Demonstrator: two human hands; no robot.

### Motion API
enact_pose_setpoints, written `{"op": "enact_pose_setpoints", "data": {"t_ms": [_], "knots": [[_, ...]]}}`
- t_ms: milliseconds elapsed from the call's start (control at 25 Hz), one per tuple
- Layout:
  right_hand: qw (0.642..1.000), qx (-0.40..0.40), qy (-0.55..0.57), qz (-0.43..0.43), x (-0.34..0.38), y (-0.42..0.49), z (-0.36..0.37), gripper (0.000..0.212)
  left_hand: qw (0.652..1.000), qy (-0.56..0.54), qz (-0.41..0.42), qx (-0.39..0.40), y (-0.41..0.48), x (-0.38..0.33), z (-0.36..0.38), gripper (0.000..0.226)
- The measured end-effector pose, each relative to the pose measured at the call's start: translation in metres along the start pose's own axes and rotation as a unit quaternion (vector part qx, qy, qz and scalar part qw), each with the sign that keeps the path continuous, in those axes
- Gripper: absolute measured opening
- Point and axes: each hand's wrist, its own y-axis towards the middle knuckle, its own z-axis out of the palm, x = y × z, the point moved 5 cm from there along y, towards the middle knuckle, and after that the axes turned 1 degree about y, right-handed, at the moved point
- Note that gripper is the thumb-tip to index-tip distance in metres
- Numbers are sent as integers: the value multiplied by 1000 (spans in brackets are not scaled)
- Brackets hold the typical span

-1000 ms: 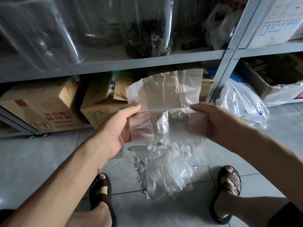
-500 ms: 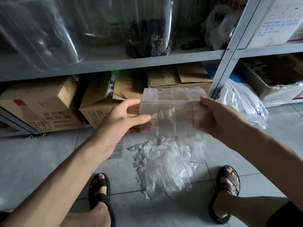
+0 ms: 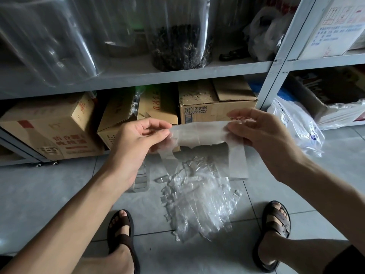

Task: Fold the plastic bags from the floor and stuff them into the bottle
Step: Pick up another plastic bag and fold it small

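The clear plastic bag (image 3: 199, 133), a taller sheet half a second ago, is now a narrow band stretched between the hands above the pile of bags (image 3: 197, 202) on the floor (image 3: 49, 194). The left hand (image 3: 138, 139), fingers straighter before, pinches its left end between thumb and forefinger; the right hand (image 3: 262, 139) pinches the other end.
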Motion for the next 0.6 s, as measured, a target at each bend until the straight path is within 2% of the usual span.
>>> {"op": "enact_pose_setpoints", "data": {"t_ms": [120, 360, 600], "knots": [[1000, 0, -9, -22, 0, 1, 1, 17, 1000, -14, 8, -17, 1, -1, -2, 16], [999, -18, 36, -26, 0, 2, 0, 19, 997, -61, 1, -47, 3, -1, -5, 15], [998, -26, 42, -26, -1, 3, -1, 17, 998, -27, 30, -51, 3, -5, -7, 16]]}}
